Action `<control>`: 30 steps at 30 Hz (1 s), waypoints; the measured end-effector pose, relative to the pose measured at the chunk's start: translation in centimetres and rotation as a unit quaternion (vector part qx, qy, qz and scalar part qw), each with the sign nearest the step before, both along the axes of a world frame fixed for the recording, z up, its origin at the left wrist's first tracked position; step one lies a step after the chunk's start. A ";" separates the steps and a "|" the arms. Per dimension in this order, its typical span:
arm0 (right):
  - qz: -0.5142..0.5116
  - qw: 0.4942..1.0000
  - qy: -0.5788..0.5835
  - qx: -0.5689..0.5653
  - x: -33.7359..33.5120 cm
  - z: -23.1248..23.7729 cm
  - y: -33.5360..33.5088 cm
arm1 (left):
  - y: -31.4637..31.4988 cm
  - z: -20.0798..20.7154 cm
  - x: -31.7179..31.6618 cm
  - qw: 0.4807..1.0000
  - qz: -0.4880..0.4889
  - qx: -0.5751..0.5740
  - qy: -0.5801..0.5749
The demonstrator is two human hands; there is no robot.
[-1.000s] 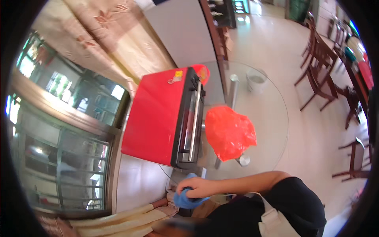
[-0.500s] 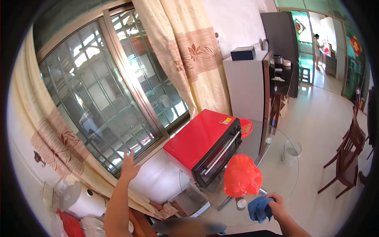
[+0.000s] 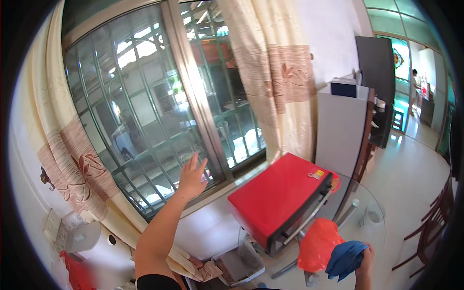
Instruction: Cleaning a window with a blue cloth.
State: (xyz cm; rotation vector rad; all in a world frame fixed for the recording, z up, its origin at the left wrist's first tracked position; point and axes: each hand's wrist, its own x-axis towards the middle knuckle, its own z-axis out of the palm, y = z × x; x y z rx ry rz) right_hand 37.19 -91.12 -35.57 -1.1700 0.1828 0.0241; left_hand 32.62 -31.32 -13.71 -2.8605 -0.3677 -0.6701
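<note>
My left hand is raised in front of the barred sliding window, fingers spread and nothing in them. Whether the fingertips touch the glass, I cannot tell. At the lower right, my right hand grips a crumpled blue cloth. A red-orange plastic bag is just left of the cloth and partly covered by it. Beyond the bag, a red toaster oven with a black front stands on a round glass table.
Cream patterned curtains hang at both sides of the window. A grey bin sits below the oven. A white cabinet stands behind the table, and dark wooden chairs are at right. Another person stands in the far room.
The view has swung, so the room sits lower and the window looks larger. My left hand has risen toward the window. My right hand still holds the cloth, which now overlaps the bag.
</note>
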 end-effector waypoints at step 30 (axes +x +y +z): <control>0.173 0.958 -0.226 -0.010 11.8 16.5 21.7 | 15.7 9.7 -20.8 0.873 0.323 0.309 -0.197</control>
